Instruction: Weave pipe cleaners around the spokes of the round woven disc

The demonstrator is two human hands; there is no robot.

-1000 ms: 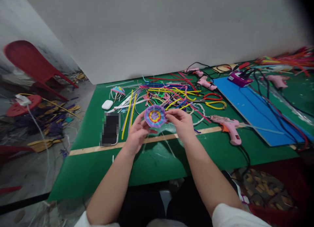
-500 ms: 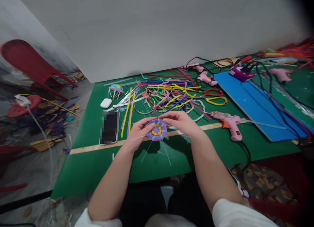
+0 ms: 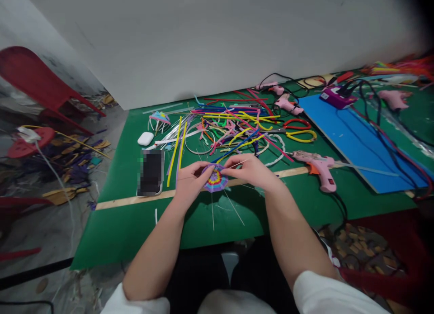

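Note:
A small round woven disc (image 3: 214, 182), with purple, blue, red and yellow rings, is held above the green table. Thin pale spokes stick out from its rim, two of them pointing down toward me. My left hand (image 3: 190, 182) is closed on the disc's left side, thumb on its face. At the upper right rim, the thumb and fingers of my right hand (image 3: 250, 171) are pinched together on the disc's edge; a thin spoke passes by these fingers. What lies behind the disc is hidden.
Beyond my hands lies a heap of coloured pipe cleaners (image 3: 233, 128). A phone (image 3: 151, 173) and white case (image 3: 145, 138) are at left. To the right are scissors (image 3: 300, 135), a pink glue gun (image 3: 322, 167), a blue board (image 3: 359, 146) and a purple power strip (image 3: 337, 97) with cables.
The disc has turned a little, and its lower spokes point farther right. My right hand's fingers have come down from the top rim to the upper right edge. My left hand keeps its hold.

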